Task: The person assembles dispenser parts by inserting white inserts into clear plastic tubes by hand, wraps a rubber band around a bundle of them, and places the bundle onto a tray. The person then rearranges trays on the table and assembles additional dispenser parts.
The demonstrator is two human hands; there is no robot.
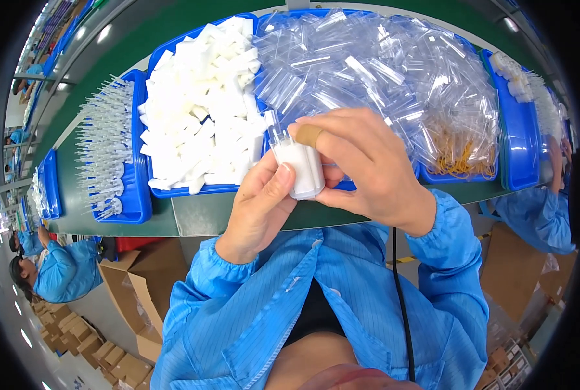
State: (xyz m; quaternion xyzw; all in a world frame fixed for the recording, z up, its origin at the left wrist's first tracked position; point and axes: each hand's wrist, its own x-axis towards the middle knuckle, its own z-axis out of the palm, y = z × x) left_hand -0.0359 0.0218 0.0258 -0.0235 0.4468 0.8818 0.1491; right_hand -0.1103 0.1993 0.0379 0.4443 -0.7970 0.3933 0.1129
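Above the bench's near edge, a small clear plastic case (301, 174) with a white block inside is held upright between both hands. Thin clear prongs stick up from its top. My left hand (256, 211) is closed on the left side of the case, thumb across its front. On the other side my right hand (377, 166) grips it, the thumb low near the bottom and the bent index finger, wrapped in a tan bandage, at the prongs. Part of the case's right side is hidden by the fingers.
Behind my hands, one blue tray holds white blocks (202, 110); others hold clear plastic sleeves (342, 71) and bagged parts with yellow bands (459, 153). Racks of spiky clear parts (104, 143) stand left. Co-workers in blue (69, 270) and cardboard boxes (140, 286) flank the bench.
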